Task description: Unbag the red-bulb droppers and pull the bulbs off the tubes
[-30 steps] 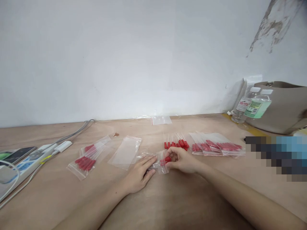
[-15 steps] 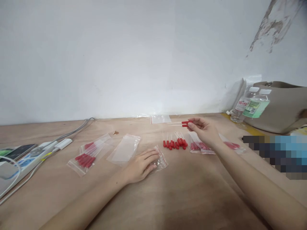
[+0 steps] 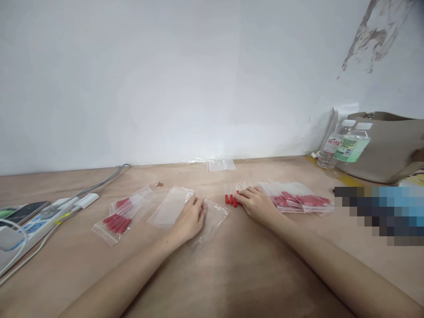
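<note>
My left hand [image 3: 190,218] rests on a clear empty zip bag [image 3: 213,216] lying on the wooden table [image 3: 232,274]; its fingers are curled on the bag's edge. My right hand [image 3: 256,204] lies on a small pile of loose red-bulbed glass droppers [image 3: 231,199], fingers stretched out flat over them. Several of the droppers are hidden under that hand. Just right of it lie overlapping filled bags of droppers [image 3: 300,199].
Another filled dropper bag [image 3: 119,217] and an empty bag [image 3: 170,206] lie to the left, and a small bag [image 3: 221,165] by the wall. A power strip [image 3: 36,225], cables and a phone [image 3: 24,213] sit far left. Two bottles [image 3: 351,143] and a tan bag [image 3: 392,148] stand at right.
My right hand held two droppers raised above the table, then came down onto the loose pile. My left hand slid left along the empty bag and its fingers curled.
</note>
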`<move>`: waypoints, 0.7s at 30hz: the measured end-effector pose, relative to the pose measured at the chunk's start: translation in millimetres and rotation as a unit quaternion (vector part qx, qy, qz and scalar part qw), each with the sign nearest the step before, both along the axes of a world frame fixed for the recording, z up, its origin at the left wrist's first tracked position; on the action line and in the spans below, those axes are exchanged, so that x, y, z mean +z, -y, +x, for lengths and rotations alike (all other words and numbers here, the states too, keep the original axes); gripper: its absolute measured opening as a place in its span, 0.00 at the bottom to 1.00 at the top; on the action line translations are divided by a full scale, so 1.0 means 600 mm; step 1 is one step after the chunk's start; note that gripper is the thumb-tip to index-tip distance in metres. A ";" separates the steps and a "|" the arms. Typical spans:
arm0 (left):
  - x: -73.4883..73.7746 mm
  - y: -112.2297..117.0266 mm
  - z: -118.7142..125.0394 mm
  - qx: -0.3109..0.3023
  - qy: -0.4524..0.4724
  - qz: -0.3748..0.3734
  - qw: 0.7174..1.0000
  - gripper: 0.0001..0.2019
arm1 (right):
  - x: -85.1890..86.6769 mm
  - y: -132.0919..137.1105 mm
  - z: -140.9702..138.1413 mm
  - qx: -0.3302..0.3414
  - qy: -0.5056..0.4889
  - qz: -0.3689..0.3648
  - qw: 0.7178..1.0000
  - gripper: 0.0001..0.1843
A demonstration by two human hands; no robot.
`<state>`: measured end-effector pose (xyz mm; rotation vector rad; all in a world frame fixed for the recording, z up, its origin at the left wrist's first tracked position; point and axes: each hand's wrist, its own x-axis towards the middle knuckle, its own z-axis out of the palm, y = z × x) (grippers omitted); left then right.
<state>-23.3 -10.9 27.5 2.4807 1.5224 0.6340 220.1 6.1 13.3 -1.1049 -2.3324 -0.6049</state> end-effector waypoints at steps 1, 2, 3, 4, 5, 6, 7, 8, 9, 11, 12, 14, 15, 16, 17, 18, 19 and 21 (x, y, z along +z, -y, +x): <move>0.001 -0.006 -0.002 0.006 0.008 -0.008 1.000 0.05 | 0.000 0.002 -0.002 -0.011 0.008 -0.003 1.000 0.10; 0.000 -0.011 -0.004 0.012 0.019 -0.018 1.000 0.03 | -0.001 0.003 -0.003 -0.020 0.009 -0.007 1.000 0.10; -0.001 -0.016 -0.006 0.018 0.032 -0.031 0.999 0.02 | -0.002 0.004 -0.004 -0.026 0.002 -0.009 1.000 0.10; -0.004 -0.020 -0.007 0.022 0.050 -0.046 0.997 0.02 | -0.003 0.005 -0.005 -0.034 -0.010 -0.011 0.999 0.10; -0.007 -0.023 -0.009 0.024 0.068 -0.063 0.995 0.03 | -0.004 0.006 -0.005 -0.041 -0.024 -0.011 0.999 0.10; -0.010 -0.025 -0.010 0.024 0.084 -0.079 0.993 0.05 | -0.006 0.006 -0.004 -0.047 -0.037 -0.013 0.998 0.10; -0.013 -0.026 -0.012 0.021 0.095 -0.093 0.991 0.06 | -0.008 0.006 -0.003 -0.051 -0.047 -0.016 0.997 0.11; -0.015 -0.027 -0.014 0.016 0.101 -0.105 0.989 0.06 | -0.011 0.005 -0.002 -0.054 -0.055 -0.021 0.997 0.11; -0.016 -0.028 -0.017 0.010 0.103 -0.113 0.988 0.06 | -0.013 0.004 0.000 -0.054 -0.060 -0.028 0.996 0.11; -0.014 -0.032 -0.028 0.009 0.103 -0.117 0.988 0.05 | -0.019 0.001 0.002 -0.052 -0.069 -0.040 0.995 0.11; -0.011 -0.037 -0.037 0.014 0.105 -0.113 0.988 0.05 | -0.022 -0.001 0.003 -0.052 -0.073 -0.044 0.995 0.11; 0.000 -0.053 -0.060 0.039 0.110 -0.094 0.989 0.06 | -0.027 -0.004 0.001 -0.051 -0.079 -0.044 0.995 0.11; 0.006 -0.064 -0.075 0.057 0.111 -0.078 0.989 0.06 | -0.029 -0.004 0.000 -0.050 -0.079 -0.041 0.995 0.11; 0.013 -0.076 -0.090 0.077 0.107 -0.063 0.989 0.07 | -0.030 -0.005 -0.002 -0.048 -0.079 -0.037 0.995 0.11; 0.018 -0.087 -0.104 0.100 0.100 -0.048 0.989 0.08 | -0.031 -0.005 -0.004 -0.047 -0.076 -0.032 0.995 0.11; 0.022 -0.098 -0.117 0.122 0.089 -0.031 0.988 0.10 | -0.031 -0.004 -0.006 -0.045 -0.073 -0.028 0.996 0.12; 0.024 -0.107 -0.128 0.143 0.073 -0.016 0.987 0.11 | -0.031 -0.004 -0.007 -0.044 -0.070 -0.025 0.996 0.12; 0.025 -0.117 -0.145 0.182 0.040 0.016 0.982 0.14 | -0.030 -0.002 -0.007 -0.044 -0.065 -0.019 0.997 0.11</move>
